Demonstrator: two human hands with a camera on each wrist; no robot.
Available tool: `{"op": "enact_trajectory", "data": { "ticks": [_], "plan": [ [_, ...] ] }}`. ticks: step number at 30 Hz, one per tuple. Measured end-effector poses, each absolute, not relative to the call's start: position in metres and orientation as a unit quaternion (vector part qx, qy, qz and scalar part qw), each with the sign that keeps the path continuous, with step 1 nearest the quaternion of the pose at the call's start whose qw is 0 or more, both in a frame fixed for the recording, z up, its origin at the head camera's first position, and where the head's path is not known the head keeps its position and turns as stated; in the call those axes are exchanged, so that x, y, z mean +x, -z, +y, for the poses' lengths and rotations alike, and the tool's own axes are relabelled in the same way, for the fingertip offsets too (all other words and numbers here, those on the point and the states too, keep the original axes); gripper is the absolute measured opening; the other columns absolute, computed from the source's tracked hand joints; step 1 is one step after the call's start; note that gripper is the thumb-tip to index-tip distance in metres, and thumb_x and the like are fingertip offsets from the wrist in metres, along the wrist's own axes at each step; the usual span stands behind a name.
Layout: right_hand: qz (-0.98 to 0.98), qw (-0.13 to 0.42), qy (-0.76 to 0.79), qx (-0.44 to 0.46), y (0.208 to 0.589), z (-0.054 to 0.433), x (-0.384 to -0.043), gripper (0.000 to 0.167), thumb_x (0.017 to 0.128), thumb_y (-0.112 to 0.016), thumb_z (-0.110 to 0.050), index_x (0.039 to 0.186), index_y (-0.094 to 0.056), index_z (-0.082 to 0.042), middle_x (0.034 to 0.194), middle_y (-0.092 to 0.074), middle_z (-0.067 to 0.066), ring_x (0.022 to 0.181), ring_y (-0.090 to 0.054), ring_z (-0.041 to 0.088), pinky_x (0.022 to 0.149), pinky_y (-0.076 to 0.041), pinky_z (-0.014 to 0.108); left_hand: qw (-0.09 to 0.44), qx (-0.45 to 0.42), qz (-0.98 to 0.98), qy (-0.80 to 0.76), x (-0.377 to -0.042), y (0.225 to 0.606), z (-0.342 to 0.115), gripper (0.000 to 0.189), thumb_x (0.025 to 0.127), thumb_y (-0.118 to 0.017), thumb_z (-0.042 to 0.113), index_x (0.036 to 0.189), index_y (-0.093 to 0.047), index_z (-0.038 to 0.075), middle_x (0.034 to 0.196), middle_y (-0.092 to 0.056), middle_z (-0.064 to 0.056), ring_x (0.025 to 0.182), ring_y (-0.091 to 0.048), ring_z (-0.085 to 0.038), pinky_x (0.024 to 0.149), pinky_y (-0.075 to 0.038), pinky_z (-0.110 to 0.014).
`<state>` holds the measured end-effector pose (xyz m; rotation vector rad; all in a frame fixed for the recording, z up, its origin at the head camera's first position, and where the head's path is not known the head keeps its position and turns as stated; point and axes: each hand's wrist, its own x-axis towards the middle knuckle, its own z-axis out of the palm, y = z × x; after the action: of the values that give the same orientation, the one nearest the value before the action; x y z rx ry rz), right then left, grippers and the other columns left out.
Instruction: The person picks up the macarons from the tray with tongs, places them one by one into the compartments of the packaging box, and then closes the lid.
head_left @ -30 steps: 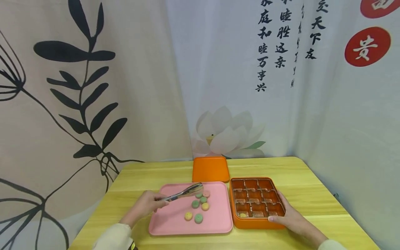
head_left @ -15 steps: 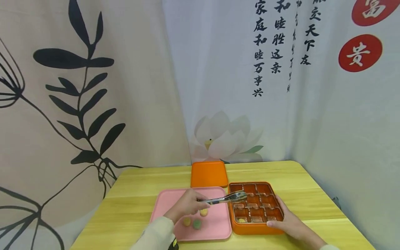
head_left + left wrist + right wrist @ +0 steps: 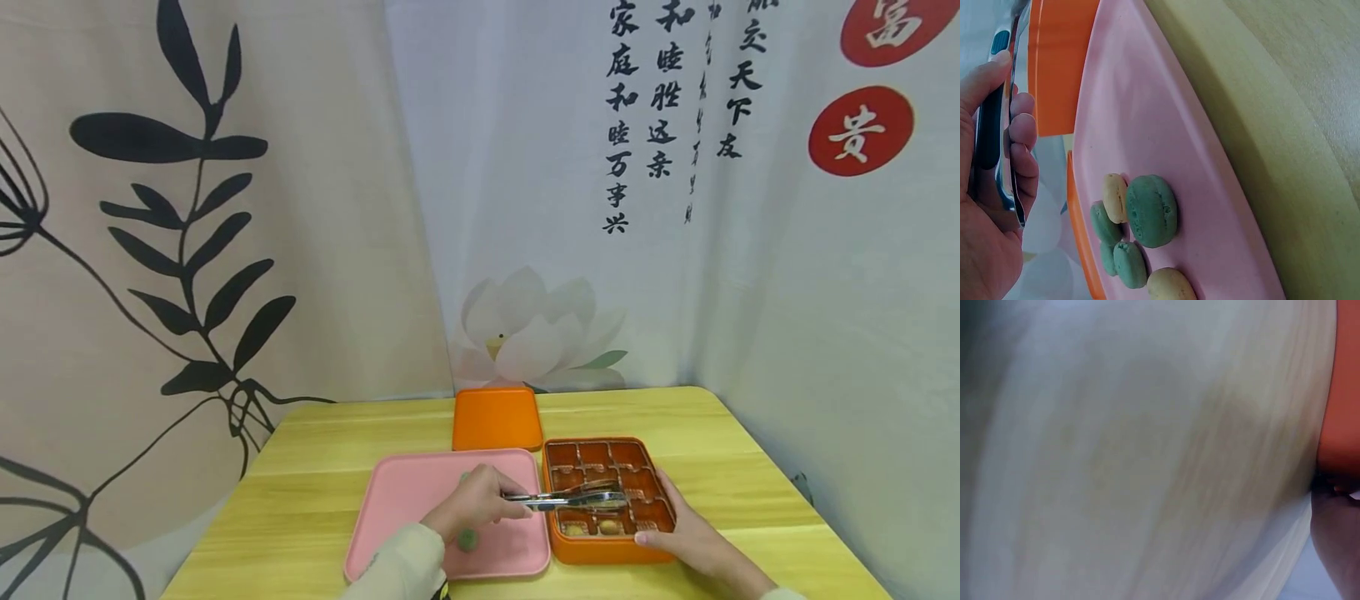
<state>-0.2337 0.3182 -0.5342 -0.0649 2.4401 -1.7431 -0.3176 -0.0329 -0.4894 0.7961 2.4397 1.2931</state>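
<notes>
Metal tongs with dark grips are held in my left hand. Their tips reach over an orange box with a clear compartment insert. Two yellow macarons sit in its front row, one in the left compartment and one in the middle compartment. My right hand grips the box at its right side, thumb at the front corner. Left of the box, a pink tray lies partly under my left arm. In the left wrist view it carries several green macarons and two yellow macarons.
Behind the tray lies an orange lid. Everything rests on a yellow wood-grain table. A printed curtain hangs behind the table and along its right side.
My left hand has carried the tongs rightward from over the tray to over the box. A second yellow macaron now shows in the front middle compartment. My right hand keeps its grip.
</notes>
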Motion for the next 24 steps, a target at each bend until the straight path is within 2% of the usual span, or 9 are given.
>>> {"op": "enact_trajectory", "data": {
  "ticks": [9,14,19,24],
  "plan": [
    [0.82,0.065,0.568,-0.022,0.535,0.318,-0.232,0.113,0.087,-0.077,-0.023,0.158,0.011,-0.01,0.153,-0.018,0.038,0.121,-0.054,0.038,0.099,-0.044,0.046,0.12,0.293,0.848,-0.424,-0.316,0.49,-0.032,0.012,0.077,-0.086,0.02,0.086,-0.08,0.025,0.068,-0.068,0.014,0.051,-0.042,-0.004,0.045,-0.033,-0.02],
    [0.827,0.071,0.558,-0.017,0.533,0.317,-0.231,0.114,0.087,-0.077,-0.025,0.158,0.011,-0.009,0.152,-0.018,0.039,0.122,-0.053,0.039,0.099,-0.044,0.047,0.097,0.315,0.859,-0.391,-0.319,0.491,-0.036,0.016,0.077,-0.086,0.026,0.092,-0.08,0.027,0.073,-0.068,0.02,0.054,-0.041,-0.003,0.048,-0.033,-0.022],
    [0.846,0.063,0.529,-0.019,0.532,0.32,-0.23,0.114,0.087,-0.077,-0.027,0.157,0.01,-0.006,0.153,-0.017,0.039,0.125,-0.05,0.042,0.101,-0.041,0.051,0.076,0.341,0.863,-0.364,-0.322,0.491,-0.038,0.019,0.08,-0.084,0.028,0.098,-0.08,0.025,0.074,-0.067,0.023,0.053,-0.039,-0.003,0.049,-0.032,-0.022],
    [0.844,0.057,0.532,-0.028,0.532,0.319,-0.231,0.113,0.087,-0.077,-0.024,0.157,0.009,-0.005,0.153,-0.018,0.038,0.125,-0.05,0.04,0.099,-0.043,0.043,0.066,0.33,0.865,-0.373,-0.322,0.49,-0.045,0.016,0.082,-0.082,0.032,0.096,-0.08,0.024,0.074,-0.066,0.02,0.055,-0.042,-0.004,0.051,-0.035,-0.023]
  ]
}}
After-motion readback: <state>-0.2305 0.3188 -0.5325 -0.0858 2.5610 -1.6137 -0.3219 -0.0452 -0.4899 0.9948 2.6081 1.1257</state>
